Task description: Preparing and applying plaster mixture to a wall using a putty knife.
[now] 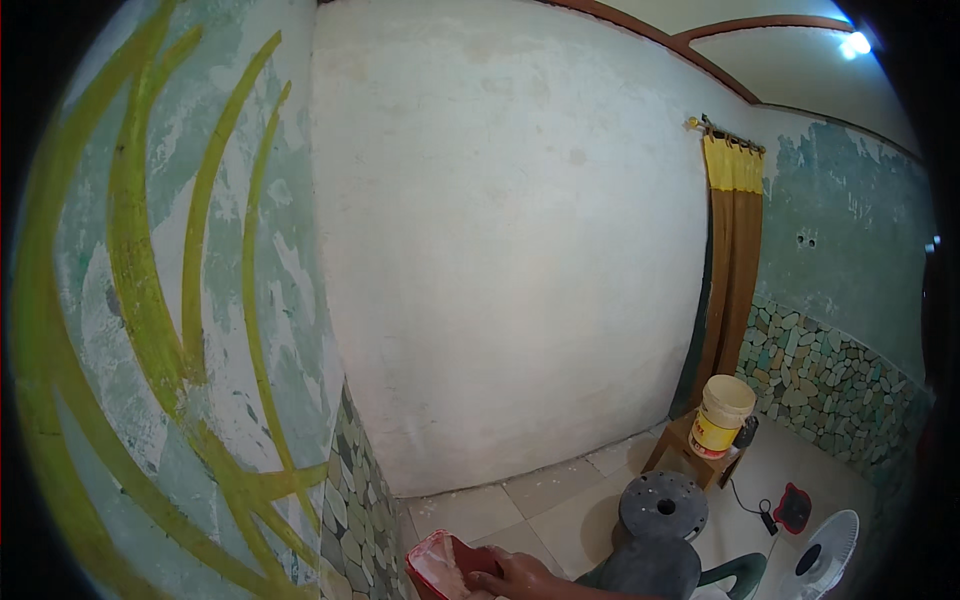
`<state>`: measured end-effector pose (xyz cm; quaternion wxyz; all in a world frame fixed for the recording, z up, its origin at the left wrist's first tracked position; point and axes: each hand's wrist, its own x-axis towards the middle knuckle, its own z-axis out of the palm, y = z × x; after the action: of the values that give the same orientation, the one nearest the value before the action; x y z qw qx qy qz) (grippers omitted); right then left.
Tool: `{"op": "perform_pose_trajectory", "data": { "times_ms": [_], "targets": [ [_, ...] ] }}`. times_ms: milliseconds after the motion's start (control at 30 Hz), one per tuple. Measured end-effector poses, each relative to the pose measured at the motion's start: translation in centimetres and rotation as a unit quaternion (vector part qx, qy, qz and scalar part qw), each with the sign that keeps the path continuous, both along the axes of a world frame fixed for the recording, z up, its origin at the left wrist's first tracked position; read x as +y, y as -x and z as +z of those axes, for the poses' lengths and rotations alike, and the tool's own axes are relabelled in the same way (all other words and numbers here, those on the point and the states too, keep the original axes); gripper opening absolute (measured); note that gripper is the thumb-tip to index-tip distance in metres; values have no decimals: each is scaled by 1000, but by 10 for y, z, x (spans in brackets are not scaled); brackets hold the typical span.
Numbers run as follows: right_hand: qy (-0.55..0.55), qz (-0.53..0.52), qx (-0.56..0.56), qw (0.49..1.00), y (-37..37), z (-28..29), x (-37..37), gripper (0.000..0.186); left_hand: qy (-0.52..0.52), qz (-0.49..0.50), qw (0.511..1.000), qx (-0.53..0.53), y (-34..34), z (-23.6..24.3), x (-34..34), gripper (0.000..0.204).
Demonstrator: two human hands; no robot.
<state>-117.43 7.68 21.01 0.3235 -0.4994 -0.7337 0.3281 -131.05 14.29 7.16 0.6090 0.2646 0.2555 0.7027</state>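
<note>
At the lower edge my right hand (520, 575) reaches in from the right to a red container (418, 568). Its fingers are bent and closed against the container's right side. Whether they grip the rim or something inside it I cannot tell. Pale paste (440, 555) coats the container's inner wall and edge. The picture's lower edge cuts off the container's bottom. My left hand is not in view.
Ahead stands a bare whitish wall (520, 260); a green painted wall (90, 350) is at left. A bucket (722, 405) sits on a small wooden stool (680, 440). Nearer are a round grey stool (664, 505) and a fan (828, 555). A cable lies on the tiles.
</note>
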Motion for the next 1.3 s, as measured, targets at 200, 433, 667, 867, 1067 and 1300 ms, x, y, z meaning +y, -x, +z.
{"op": "perform_pose_trajectory", "data": {
  "times_ms": [200,433,667,867,1067,1300],
  "targets": [
    [0,3,51,999,-1,-13,6,43,-195,-371,881,-219,6,76,-34,68],
    [-39,31,-115,992,5,-22,13,42,-370,-443,790,-209,-1,43,11,70],
    [2,129,-124,984,6,-24,26,34,-17,-220,952,-212,24,-4,-9,68],
    [20,163,-54,985,7,-22,27,32,-137,-320,918,-190,37,-11,-5,76],
    [-24,144,-125,981,7,-38,40,28,-25,-294,920,-257,47,-14,-6,63],
    [-40,26,-203,978,14,2,30,31,24,-163,984,-72,42,29,-18,74]
  ]
}}
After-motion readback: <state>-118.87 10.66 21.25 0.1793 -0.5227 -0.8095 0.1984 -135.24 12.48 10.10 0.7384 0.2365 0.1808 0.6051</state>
